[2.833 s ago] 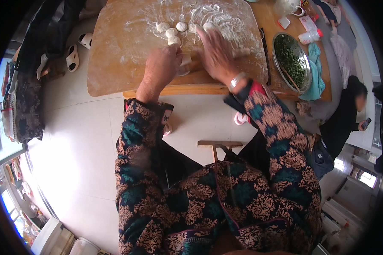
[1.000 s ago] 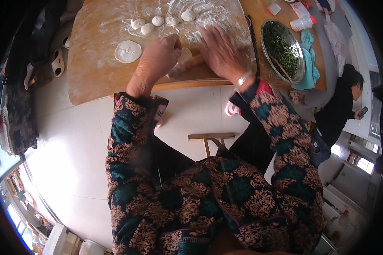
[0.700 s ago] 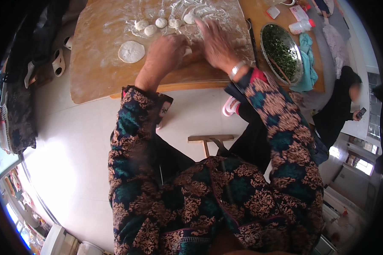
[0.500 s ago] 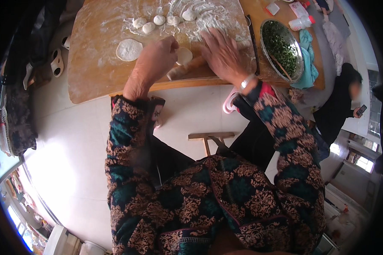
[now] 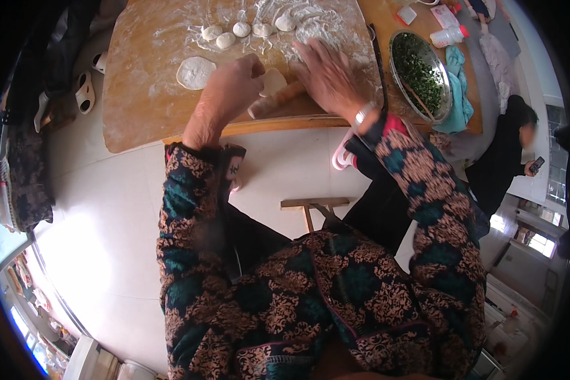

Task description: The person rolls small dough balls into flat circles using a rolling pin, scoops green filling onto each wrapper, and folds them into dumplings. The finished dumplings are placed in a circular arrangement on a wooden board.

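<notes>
My left hand [image 5: 229, 81] is closed, with its thumb and fingertips at the left edge of a small flat dough round [image 5: 272, 82]. Just below that round, a wooden rolling pin [image 5: 277, 101] lies slantwise near the board's front edge. Over the pin's right part rests my right hand [image 5: 326, 75], palm down, its fingers stretched forward and slightly blurred; the palm hides that end of the pin. A larger rolled wrapper [image 5: 196, 73] lies flat to the left of my left hand. Beyond both hands sit several small dough pieces [image 5: 241, 29] dusted with flour.
A wooden board [image 5: 139, 95] smeared with flour covers the table. To its right stand a metal bowl [image 5: 448, 101] of chopped greens with a stick in it, a teal cloth [image 5: 459, 88] and a red-capped bottle [image 5: 448, 35]. A person in black [image 5: 503, 152] holds a phone at right.
My right hand has shifted slightly left and tilted over the rolling pin, whose near end now sits closer to the dough round. My left hand stays at the round's edge.
</notes>
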Tool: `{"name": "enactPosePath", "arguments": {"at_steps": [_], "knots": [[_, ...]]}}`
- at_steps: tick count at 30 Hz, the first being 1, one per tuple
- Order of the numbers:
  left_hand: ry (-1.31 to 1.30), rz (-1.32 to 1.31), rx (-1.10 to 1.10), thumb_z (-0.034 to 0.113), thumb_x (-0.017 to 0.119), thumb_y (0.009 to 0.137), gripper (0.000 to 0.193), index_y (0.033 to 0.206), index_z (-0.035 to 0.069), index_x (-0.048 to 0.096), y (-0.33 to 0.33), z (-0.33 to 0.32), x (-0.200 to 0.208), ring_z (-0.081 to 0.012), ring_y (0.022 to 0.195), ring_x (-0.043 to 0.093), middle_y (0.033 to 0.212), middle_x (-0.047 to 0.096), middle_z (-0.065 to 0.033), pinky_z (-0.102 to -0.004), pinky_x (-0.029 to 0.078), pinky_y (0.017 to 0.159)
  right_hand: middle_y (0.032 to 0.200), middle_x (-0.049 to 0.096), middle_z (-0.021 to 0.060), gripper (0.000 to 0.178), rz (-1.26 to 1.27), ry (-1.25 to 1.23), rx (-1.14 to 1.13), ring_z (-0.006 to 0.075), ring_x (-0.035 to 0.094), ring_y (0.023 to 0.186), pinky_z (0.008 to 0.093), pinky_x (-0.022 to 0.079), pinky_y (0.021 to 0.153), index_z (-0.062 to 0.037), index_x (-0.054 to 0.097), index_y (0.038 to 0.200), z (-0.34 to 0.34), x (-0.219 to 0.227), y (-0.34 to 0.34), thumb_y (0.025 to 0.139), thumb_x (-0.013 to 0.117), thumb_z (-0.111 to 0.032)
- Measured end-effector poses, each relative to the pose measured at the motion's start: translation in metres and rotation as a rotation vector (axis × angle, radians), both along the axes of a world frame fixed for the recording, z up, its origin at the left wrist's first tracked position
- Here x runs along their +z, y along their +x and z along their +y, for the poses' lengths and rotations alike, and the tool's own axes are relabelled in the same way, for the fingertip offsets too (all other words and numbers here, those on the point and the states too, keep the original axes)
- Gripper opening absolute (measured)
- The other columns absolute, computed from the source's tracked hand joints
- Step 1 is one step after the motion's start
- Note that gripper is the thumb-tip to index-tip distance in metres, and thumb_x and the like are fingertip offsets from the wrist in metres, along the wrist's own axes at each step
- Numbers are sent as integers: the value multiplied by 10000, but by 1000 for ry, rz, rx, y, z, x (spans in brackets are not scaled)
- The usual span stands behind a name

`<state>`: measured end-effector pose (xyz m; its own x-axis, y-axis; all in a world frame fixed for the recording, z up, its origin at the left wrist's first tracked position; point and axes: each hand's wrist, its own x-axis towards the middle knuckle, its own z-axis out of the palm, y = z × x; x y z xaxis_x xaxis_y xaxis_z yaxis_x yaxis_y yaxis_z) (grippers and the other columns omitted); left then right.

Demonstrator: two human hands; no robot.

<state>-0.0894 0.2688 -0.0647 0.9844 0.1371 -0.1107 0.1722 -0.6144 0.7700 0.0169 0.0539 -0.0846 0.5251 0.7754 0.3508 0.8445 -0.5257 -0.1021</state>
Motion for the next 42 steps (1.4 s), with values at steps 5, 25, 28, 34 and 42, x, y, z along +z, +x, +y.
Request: {"name": "enactPosePath", "arguments": {"at_steps": [5, 25, 28, 34, 42], "knots": [[214, -322, -3, 273, 627, 927, 278, 1068, 41, 688, 8, -11, -7, -384, 932, 682, 955, 714, -193, -443, 532, 822, 1361, 480, 140, 622, -81, 117, -143, 336, 429, 1336, 571, 363, 1036, -144, 402, 1469, 75, 3, 39, 939, 624, -380], [36, -150, 54, 222, 603, 914, 233, 1014, 39, 708, 7, -2, -2, -392, 859, 690, 911, 720, -193, -455, 547, 776, 1370, 481, 169, 556, -59, -43, 23, 355, 493, 1276, 530, 387, 1028, -136, 424, 1463, -9, 2, -11, 976, 578, -357], [-37, -2, 25, 263, 603, 952, 309, 1106, 7, 680, -3, 2, 4, -361, 901, 701, 977, 724, -200, -419, 541, 783, 1386, 471, 173, 526, -94, -33, 1, 355, 498, 1274, 527, 390, 1021, -130, 439, 1451, -6, -2, -10, 990, 568, -347], [222, -242, -48, 253, 614, 926, 238, 1010, 50, 706, 4, -8, 1, -379, 923, 686, 962, 722, -186, -456, 538, 792, 1394, 458, 174, 585, -71, 105, -118, 354, 450, 1320, 585, 372, 1006, -129, 407, 1471, 72, -1, 33, 961, 599, -340], [-34, 16, 63, 259, 630, 942, 301, 1104, 12, 684, -7, 5, -3, -355, 869, 710, 994, 736, -178, -412, 549, 791, 1426, 455, 187, 555, -27, -89, 8, 357, 483, 1313, 551, 356, 1061, -118, 410, 1493, -10, -3, -13, 1013, 539, -366]]}}
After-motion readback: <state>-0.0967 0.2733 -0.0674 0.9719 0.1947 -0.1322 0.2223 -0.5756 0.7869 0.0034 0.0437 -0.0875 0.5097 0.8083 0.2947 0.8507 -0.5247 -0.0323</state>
